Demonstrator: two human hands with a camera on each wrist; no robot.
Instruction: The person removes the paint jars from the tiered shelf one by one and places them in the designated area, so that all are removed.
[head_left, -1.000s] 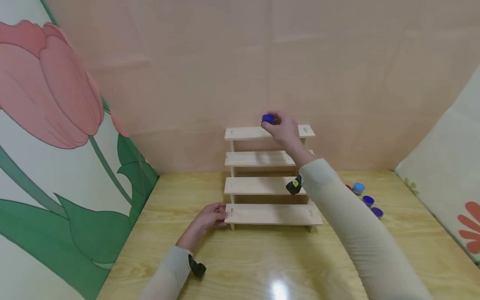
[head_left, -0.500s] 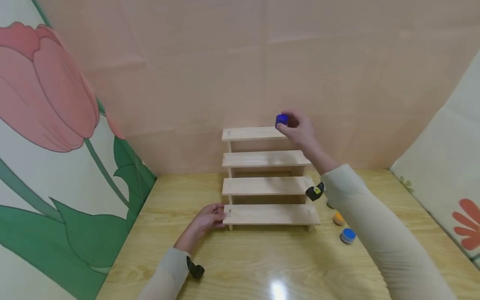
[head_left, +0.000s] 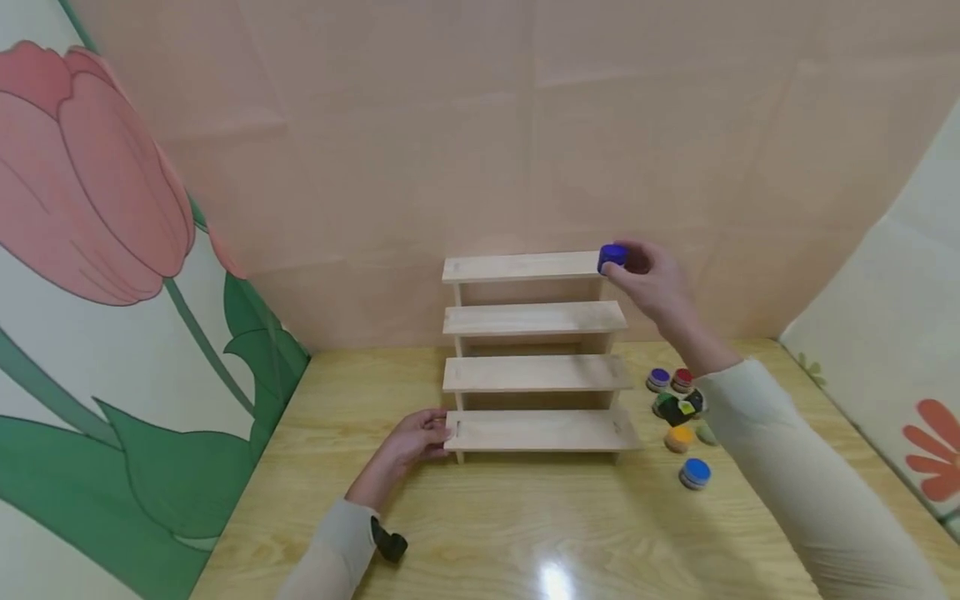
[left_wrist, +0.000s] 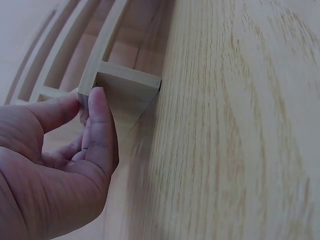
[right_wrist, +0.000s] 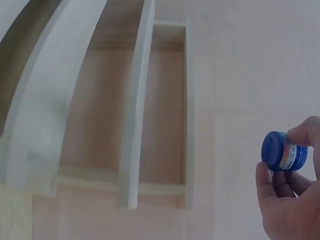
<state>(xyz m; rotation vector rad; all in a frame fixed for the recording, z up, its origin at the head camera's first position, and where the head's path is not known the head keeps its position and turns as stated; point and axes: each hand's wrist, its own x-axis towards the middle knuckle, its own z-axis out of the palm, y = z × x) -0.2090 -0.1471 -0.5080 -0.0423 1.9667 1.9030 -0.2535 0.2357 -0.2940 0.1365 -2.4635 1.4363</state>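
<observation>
A four-tier wooden step shelf [head_left: 532,320] stands against the back wall. At its left, my left hand [head_left: 414,435] pinches the end of the lowest board; the left wrist view shows thumb and finger on either side of the board's end [left_wrist: 89,82]. My right hand [head_left: 660,283] grips a small blue lidded jar [head_left: 612,257] between thumb and fingers. In the head view that jar overlaps the right end of the top board. The right wrist view shows the jar [right_wrist: 283,151] apart from the shelf, with a printed label round its side.
Right of the shelf, several small jars stand on the wooden table [head_left: 480,525]: a blue one [head_left: 695,473], an orange one [head_left: 679,438], a purple one [head_left: 657,379] and a red one [head_left: 682,380]. The right wrist camera [head_left: 678,407] hides part of a green jar.
My right hand has moved right along the top board with the blue jar, lowering slightly. More jars on the table have come into sight. The left hand keeps its place on the shelf.
</observation>
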